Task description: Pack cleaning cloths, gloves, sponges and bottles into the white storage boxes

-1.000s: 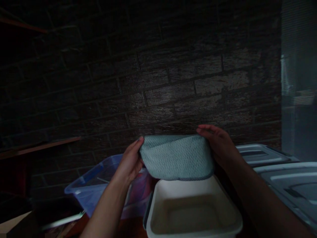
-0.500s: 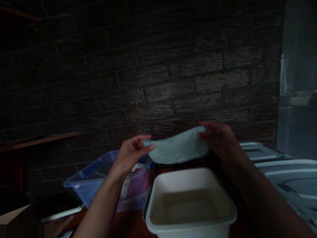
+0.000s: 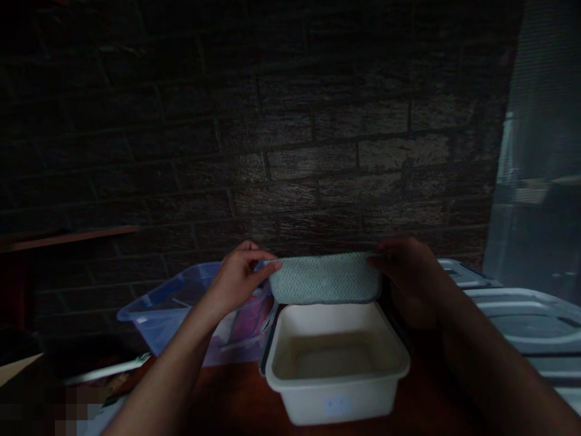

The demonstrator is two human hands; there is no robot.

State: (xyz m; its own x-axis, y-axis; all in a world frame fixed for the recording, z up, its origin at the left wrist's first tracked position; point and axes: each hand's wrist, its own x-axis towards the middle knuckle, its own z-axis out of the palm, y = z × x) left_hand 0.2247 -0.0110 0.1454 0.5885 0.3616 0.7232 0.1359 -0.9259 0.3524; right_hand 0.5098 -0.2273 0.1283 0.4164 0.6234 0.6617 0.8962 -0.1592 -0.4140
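A pale green woven cloth (image 3: 324,280) is stretched between my two hands, just above the far rim of a white plastic tub (image 3: 338,407). My left hand (image 3: 242,275) pinches the cloth's upper left corner between thumb and fingers. At the upper right corner, my right hand (image 3: 406,266) grips it the same way, its fingers partly in shadow. A thin strip of netted material hangs from the cloth's left end. Nothing shows inside the tub but a dim, pale bottom.
Left of the tub stands a clear bluish plastic bin (image 3: 154,315) with a pink item inside. Grey lidded boxes (image 3: 521,321) are at the right. A dark brick wall (image 3: 290,163) rises behind the brown table (image 3: 236,399). A wooden shelf edge (image 3: 72,237) juts in at left.
My right hand has lowered, so the cloth's top edge now runs nearly level and straight. The cloth hangs closer to the tub's far rim. The view has shifted slightly.
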